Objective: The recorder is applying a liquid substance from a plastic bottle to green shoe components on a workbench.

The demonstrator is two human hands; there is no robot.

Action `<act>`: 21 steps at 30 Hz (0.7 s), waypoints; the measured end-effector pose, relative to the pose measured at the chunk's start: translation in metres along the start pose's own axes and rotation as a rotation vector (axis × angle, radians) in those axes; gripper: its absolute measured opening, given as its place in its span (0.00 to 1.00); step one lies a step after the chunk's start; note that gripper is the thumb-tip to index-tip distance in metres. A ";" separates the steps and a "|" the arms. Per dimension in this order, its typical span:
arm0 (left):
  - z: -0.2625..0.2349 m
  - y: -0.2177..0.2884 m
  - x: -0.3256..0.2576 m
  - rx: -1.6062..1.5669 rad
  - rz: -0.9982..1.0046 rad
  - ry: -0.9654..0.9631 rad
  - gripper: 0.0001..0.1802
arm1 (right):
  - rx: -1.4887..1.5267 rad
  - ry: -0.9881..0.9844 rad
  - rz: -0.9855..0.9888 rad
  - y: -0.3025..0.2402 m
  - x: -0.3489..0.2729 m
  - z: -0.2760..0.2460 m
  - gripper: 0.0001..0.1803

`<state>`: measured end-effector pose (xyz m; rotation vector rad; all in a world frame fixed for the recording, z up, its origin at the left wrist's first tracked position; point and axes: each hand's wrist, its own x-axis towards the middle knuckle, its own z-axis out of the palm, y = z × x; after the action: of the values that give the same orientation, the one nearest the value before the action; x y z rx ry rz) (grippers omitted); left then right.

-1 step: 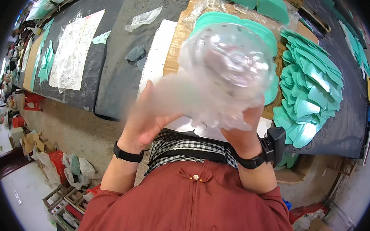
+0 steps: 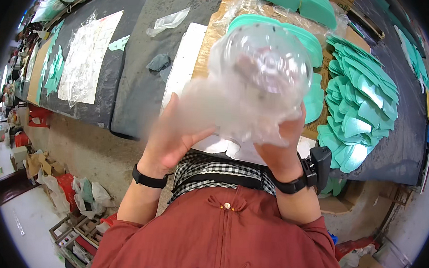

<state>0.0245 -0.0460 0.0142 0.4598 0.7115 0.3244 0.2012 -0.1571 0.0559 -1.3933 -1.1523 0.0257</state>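
Note:
In front of me is a clear, shiny, rounded piece of plastic (image 2: 273, 64), puffed out like a bubble or bag; its exact kind cannot be made out. My right hand (image 2: 285, 141) grips its lower right side, where the plastic is crumpled. At the lower left a whitish, blurred part of it lies between the thumb and fingers of my left hand (image 2: 167, 141), hiding some of the fingertips. Behind it a stack of green rounded sheets (image 2: 306, 41) shows in part, on brown cardboard (image 2: 202, 67).
Overlapping green sheets (image 2: 359, 103) are heaped at the right, with another green stack (image 2: 318, 10) at the back. On the dark table (image 2: 134, 85) lie a white board (image 2: 185, 53), a grey scrap (image 2: 158, 62), a clear plastic piece (image 2: 168, 22) and a film-covered paper (image 2: 89, 60).
The clear plastic looks rounder and has shifted slightly up. My right hand has moved up a little with it; my left hand stays nearly in place.

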 end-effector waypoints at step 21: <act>0.002 -0.015 0.007 0.260 0.044 0.011 0.25 | 0.243 0.035 0.123 0.010 -0.006 -0.010 0.33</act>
<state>0.0327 -0.0563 0.0044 0.7218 0.7590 0.2764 0.2107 -0.1658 0.0474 -1.2410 -0.9974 0.2218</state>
